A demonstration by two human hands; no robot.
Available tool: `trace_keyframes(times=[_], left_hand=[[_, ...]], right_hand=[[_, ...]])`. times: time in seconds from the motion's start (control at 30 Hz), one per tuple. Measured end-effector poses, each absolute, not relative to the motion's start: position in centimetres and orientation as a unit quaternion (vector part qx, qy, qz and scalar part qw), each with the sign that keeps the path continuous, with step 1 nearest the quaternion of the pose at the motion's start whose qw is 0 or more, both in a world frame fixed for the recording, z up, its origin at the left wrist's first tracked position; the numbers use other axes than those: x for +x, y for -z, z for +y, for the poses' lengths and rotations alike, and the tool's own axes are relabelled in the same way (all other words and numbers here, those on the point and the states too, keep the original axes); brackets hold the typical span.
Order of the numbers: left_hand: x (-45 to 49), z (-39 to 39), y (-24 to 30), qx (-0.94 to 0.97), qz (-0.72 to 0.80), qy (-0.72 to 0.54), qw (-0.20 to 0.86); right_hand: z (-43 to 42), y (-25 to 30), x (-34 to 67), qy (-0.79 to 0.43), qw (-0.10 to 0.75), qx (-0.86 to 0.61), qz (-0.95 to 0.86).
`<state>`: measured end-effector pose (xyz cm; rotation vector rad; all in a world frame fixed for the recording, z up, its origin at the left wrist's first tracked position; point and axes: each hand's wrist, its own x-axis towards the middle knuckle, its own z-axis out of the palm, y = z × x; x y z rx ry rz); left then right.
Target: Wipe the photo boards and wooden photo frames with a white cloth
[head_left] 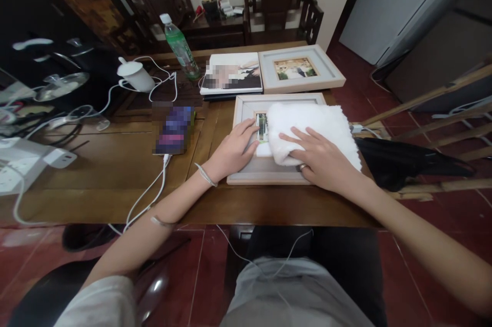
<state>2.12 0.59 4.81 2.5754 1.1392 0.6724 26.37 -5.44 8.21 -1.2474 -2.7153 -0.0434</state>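
A light wooden picture frame (251,179) lies flat near the table's front edge, a small photo (263,127) in its middle. My left hand (236,150) rests on the frame's left part, fingers stretched toward the photo and the thumb apart. A white fluffy cloth (319,117), folded over at its left end, covers the right part of the frame. My right hand (319,155) holds this cloth down against the frame, with several fingers spread on top and the thumb tucked by the fold. The photo's right side is hidden under the cloth.
Behind stand a second framed picture (326,68), a white-edged photo print or book (232,73) and a green bottle (182,47). To the left are a charging phone (175,129), a lidded white cup (136,76), a power strip (23,165) and loose cables.
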Motion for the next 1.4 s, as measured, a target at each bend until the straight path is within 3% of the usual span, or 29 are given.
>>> trace_keyframes(times=[1.4], left_hand=[[2.1,-0.3,-5.6,0.894,0.401,-0.175,0.092]], right_hand=[[-6.6,-7.5,25.9,0.009,0.126,-0.393,-0.911]])
